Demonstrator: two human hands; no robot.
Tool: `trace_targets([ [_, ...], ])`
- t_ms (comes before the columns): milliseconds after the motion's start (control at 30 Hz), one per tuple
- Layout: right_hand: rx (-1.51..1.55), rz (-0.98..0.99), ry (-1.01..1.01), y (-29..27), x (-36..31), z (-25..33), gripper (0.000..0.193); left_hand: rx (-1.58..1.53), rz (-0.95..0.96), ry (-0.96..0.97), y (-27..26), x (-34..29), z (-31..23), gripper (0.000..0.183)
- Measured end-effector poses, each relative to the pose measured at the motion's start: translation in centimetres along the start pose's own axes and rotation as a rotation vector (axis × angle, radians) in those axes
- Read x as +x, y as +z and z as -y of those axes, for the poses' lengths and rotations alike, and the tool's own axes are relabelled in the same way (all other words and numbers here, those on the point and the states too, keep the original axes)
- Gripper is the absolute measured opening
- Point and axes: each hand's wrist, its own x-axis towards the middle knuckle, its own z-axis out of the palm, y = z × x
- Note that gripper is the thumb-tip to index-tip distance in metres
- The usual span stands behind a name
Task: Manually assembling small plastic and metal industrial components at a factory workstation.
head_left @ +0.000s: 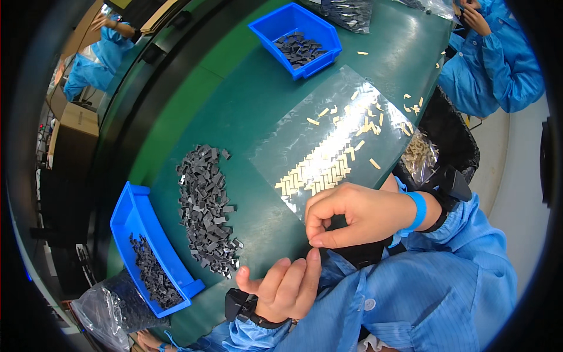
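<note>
Both blue bins [136, 218] [267, 26] hold dark grey pcs; fingers [316, 226] pinched together, grasp unclear

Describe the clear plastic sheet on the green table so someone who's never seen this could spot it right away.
On the green table, just beyond the right hand, lies the clear plastic sheet. Unlike the blue bins and the dark grey pile, it is flat, glossy and carries small cream strips in neat rows.

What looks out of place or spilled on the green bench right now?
Loose tan strips lie scattered off the clear plastic sheet onto the green table near its far right edge, while others sit in neat rows on the sheet. The dark grey pieces form a loose pile outside the blue bin.
</note>
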Motion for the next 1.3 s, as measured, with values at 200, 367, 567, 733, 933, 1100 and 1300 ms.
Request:
trace_targets([
  [200,-0.079,-0.172,-0.048,0.3,0.2,-0.5,0.011,-0.262,0.128,-0.156,0.1,1.2,1.6,0.056],
  [367,0.218,-0.369,0.014,-0.4,0.2,-0.5,0.011,0.069,0.237,-0.420,2.6,0.1,7.3,0.037],
  [567,0.227,-0.375,-0.043,-0.3,0.0,-1.0,0.010,0.066,0.373,-0.410,3.6,1.0,9.3,0.023],
  [733,0.361,-0.379,-0.039,0.6,-0.1,-1.2,0.004,-0.244,0.171,-0.468,3.7,1.0,8.6,0.019],
  [933,0.609,-0.408,-0.133,3.1,0.2,-1.6,0.006,-1.473,0.007,-1.081,0.8,2.9,2.0,0.025],
  [1100,0.763,-0.433,-0.081,4.2,-0.4,-1.3,0.004,-1.759,-0.111,-1.228,1.2,1.9,0.0,0.027],
  [1300,0.831,-0.453,-0.054,4.4,-0.8,-1.2,0.005,-1.646,-0.091,-1.143,1.3,2.3,-1.2,0.028],
])
